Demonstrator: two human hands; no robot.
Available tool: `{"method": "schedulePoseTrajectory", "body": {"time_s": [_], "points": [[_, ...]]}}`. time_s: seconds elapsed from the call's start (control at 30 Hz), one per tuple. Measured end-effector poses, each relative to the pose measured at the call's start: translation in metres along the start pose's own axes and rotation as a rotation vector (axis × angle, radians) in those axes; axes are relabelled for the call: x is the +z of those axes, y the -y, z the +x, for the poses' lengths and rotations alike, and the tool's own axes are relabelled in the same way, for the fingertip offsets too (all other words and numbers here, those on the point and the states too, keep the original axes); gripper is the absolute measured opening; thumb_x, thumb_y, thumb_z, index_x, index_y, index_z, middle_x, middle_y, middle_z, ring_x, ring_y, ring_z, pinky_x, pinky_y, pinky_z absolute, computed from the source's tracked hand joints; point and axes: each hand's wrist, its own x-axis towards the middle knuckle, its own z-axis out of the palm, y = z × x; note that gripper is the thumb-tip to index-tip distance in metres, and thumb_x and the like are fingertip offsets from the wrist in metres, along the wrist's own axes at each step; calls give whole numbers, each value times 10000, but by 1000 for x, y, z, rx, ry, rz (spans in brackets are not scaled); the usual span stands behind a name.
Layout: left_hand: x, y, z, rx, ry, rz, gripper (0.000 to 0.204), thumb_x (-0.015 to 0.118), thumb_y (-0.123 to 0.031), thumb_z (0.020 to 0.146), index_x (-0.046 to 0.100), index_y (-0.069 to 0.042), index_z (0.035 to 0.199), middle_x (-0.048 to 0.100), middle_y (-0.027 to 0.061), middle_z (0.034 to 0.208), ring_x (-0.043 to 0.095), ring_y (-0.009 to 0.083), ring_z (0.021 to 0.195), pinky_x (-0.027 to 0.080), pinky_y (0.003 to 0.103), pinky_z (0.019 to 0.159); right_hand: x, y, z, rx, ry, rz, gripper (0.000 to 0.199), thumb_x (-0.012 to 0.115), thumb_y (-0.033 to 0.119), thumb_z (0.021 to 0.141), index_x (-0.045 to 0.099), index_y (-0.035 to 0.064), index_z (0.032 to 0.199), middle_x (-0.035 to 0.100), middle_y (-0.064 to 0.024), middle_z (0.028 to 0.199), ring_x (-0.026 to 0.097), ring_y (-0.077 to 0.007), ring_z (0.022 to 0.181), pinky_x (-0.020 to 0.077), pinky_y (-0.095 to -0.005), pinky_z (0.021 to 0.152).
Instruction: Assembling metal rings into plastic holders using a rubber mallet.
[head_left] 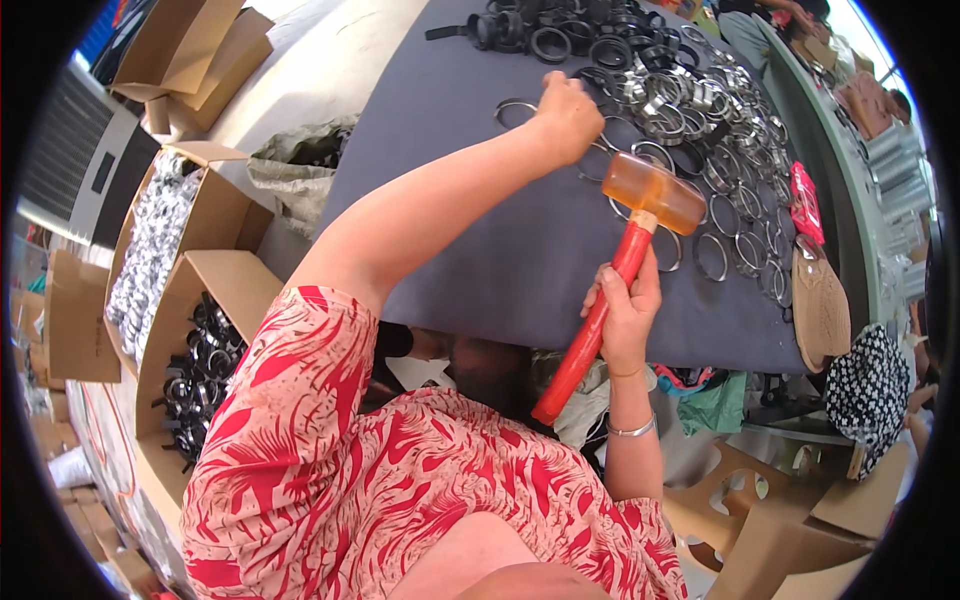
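My right hand (628, 312) is wrapped round the red handle of a mallet (590, 345). Its amber, see-through head tilts up over the near rings on the grey-covered table (450, 230). Farther off, my left arm stretches across the table, and my left hand (570, 118) is closed among the rings, its fingers curled. What it grips, if anything, is hidden. One thin metal ring (515, 112) lies just left of it. A heap of shiny metal rings (670, 100) spreads to the right, and black rings (550, 44) are piled at the back.
At my left stand a carton (160, 440) of black ring-shaped parts and a carton (215, 215) of white-and-grey bundles. A pink packet (805, 205) and a straw-coloured woven item (820, 305) lie along the table's right edge. Cut cardboard (780, 540) is at lower right; other people sit beyond.
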Motion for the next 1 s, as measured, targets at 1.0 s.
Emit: {"method": "schedulePoseTrajectory", "body": {"time_s": [1.0], "points": [[20, 58, -328, -832, -210, -1833, 261, 688, -217, 816, 557, -66, 649, 508, -15, 561, 464, 67, 453, 332, 213, 429, -2, -4, 1, -43, 52, -72, 525, 543, 58, 863, 351, 58, 1352, 523, -24, 769, 519, -89, 512, 467, -233, 432]]}}
